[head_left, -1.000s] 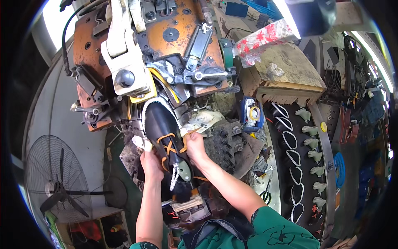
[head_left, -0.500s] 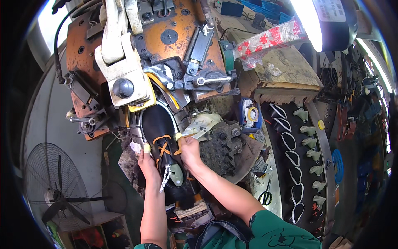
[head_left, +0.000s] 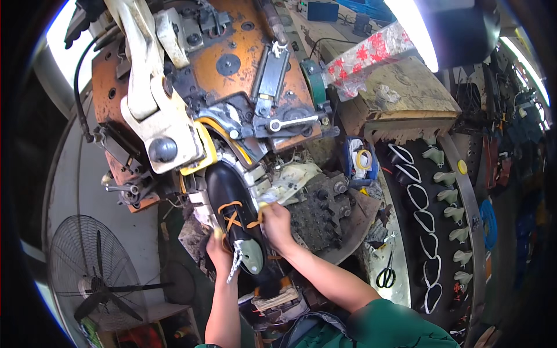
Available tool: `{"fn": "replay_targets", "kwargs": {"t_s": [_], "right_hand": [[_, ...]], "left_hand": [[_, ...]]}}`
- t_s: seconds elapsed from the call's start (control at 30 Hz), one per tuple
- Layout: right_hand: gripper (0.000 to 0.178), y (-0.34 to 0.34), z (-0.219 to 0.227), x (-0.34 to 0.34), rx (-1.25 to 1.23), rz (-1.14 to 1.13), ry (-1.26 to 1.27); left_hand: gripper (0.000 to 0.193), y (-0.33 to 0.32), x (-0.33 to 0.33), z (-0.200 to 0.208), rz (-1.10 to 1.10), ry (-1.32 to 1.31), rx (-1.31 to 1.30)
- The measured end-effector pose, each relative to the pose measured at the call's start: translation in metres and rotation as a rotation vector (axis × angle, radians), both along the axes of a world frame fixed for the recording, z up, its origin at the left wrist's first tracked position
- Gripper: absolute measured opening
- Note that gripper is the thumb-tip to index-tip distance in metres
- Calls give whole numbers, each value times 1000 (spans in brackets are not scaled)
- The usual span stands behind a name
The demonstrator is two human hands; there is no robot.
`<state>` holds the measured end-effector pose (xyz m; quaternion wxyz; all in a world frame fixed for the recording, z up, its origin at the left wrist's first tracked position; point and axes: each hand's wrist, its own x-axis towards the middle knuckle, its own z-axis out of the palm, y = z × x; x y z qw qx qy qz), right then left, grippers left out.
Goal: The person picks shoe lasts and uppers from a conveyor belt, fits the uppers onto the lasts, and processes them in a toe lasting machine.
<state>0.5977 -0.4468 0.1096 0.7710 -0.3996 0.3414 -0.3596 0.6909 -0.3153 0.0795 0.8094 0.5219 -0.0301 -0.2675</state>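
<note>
A black shoe upper (head_left: pixel 225 188) with orange laces is stretched over a green shoe last (head_left: pixel 252 256), its toe under the clamp head (head_left: pixel 164 149) of a machine. White pads (head_left: pixel 200 206) lie along the sides of the toe. A twisted white cord (head_left: pixel 234 269) hangs from the heel end. My left hand (head_left: pixel 220 255) grips the left side near the heel, yellow covering on its thumb, other fingers mostly hidden. On the right side, my right hand (head_left: pixel 276 225) is closed with curled fingers at the upper's edge, a yellow covering on its thumb too.
A large fan (head_left: pixel 96 278) stands at the lower left. Right of me, a rack (head_left: pixel 400 255) carries several white-edged dark uppers and green lasts; scissors (head_left: pixel 386 275) lie beside it. A blue bin (head_left: pixel 361 162) holds tape. A wooden block (head_left: pixel 400 104) and bright lamp (head_left: pixel 441 35) are beyond.
My left hand has moved down toward the heel and its fingers have curled in. The white edging round the toe no longer shows; pads lie alongside it. The whole view has shifted slightly.
</note>
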Motion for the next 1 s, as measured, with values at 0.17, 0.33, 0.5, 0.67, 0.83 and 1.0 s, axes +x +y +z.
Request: {"fn": "replay_targets", "kwargs": {"t_s": [0.17, 0.33, 0.5, 0.67, 0.83, 1.0], "right_hand": [[20, -10, -47, -59, 176, 94, 104], [20, -15, -45, -73, 84, 267, 150], [19, -17, -22, -86, 39, 304, 126], [19, -8, -14, -120, 39, 298, -22], [11, 41, 46, -181, -196, 458, -293], [96, 71, 50, -260, -343, 827, -378]], "left_hand": [[46, 156, -43, -118, -1169, -1010, 1128], [48, 201, -72, -117, -1269, -1241, 1130], [48, 187, -74, -29, -1204, -1003, 1125], [46, 176, -95, 121, -758, -896, 1194], [56, 139, -106, 181, -325, -581, 472], [82, -4, -157, 139, -638, 101, -362]]}}
